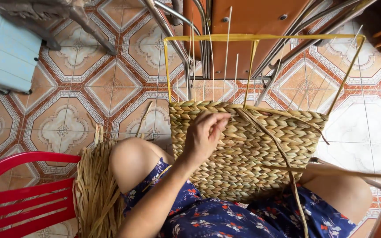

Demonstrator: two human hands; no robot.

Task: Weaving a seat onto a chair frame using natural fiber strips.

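The half-woven basket rests on the person's lap, its braided wall facing up and its open top turned away toward the tiled floor. A yellow frame stands up from its rim, with thin pale upright rods rising between the frame's sides. The left hand lies on the basket's top edge near the left side, its fingers curled together and pinched on a straw strand at the rim. That strand runs long and slantwise from the hand down to the right across the weave. The right hand is not in view, so its state cannot be told. A bundle of loose straw lies by the left knee, beside a red plastic chair.
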